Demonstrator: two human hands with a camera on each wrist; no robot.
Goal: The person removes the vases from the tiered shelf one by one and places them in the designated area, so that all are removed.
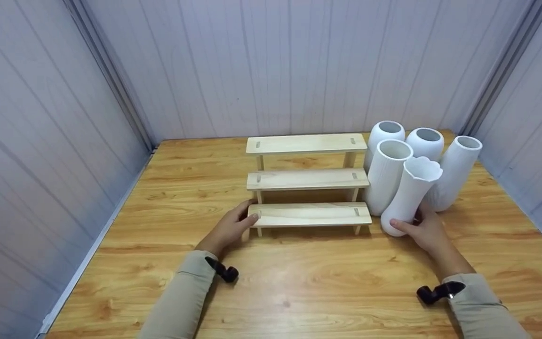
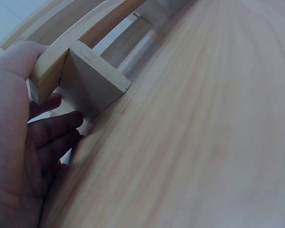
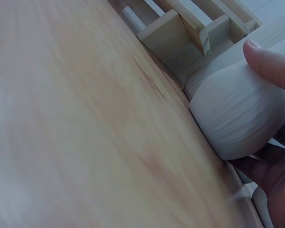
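A three-tiered pale wooden display stand (image 1: 308,215) stands on the table. My left hand (image 1: 230,228) grips the left end of its lowest tier, the thumb on top. In the left wrist view the fingers (image 2: 57,128) reach under that board beside the leg. My right hand (image 1: 428,230) holds the lower part of a white vase (image 1: 410,197) with a scalloped rim, which stands upright on the table. The thumb (image 3: 268,61) lies across its near side; the other fingers go round the far side, partly hidden.
Several more white vases crowd behind the held one: a ribbed vase (image 1: 388,176) close to the stand's right end, two rounder vases (image 1: 386,129) at the back, and a tapering vase (image 1: 454,174) at right. Panelled walls (image 1: 290,66) enclose the wood-grain table (image 1: 280,282).
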